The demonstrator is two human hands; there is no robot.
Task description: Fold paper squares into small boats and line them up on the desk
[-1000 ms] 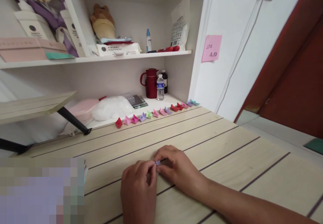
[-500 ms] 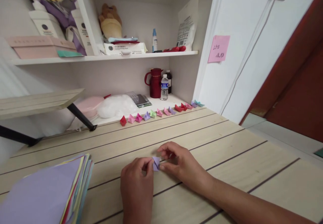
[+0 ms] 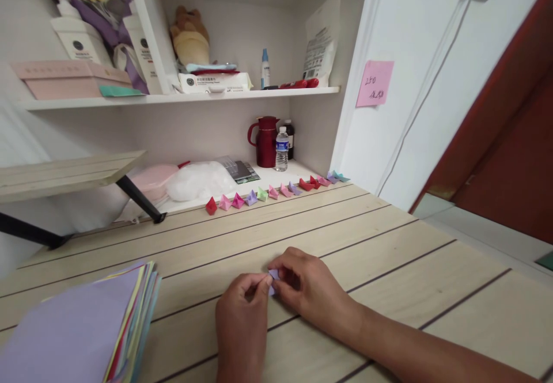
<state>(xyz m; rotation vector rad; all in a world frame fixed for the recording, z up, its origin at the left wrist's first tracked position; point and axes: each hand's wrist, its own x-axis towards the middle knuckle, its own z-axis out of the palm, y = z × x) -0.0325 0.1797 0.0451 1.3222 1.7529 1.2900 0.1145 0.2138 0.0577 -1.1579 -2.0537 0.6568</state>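
Note:
A small folded piece of purple paper (image 3: 273, 275) is pinched between both hands just above the wooden table (image 3: 389, 239). My left hand (image 3: 242, 319) has its fingers closed on the paper's left side. My right hand (image 3: 309, 288) grips it from the right, fingers curled around it. Most of the paper is hidden by the fingers. Along the table's far edge stands a row of several small folded paper boats (image 3: 268, 193) in red, pink, purple and green.
A stack of coloured paper sheets (image 3: 82, 331) lies at the front left. A small raised wooden stand (image 3: 64, 173) juts in from the left. On the shelf behind are a red jug (image 3: 264, 141), a water bottle (image 3: 281, 149) and a white bag (image 3: 199, 180).
Both hands have shifted slightly right and closer together on the purple paper, which shows less than half a second ago. The view moved left earlier, bringing the paper stack into sight.

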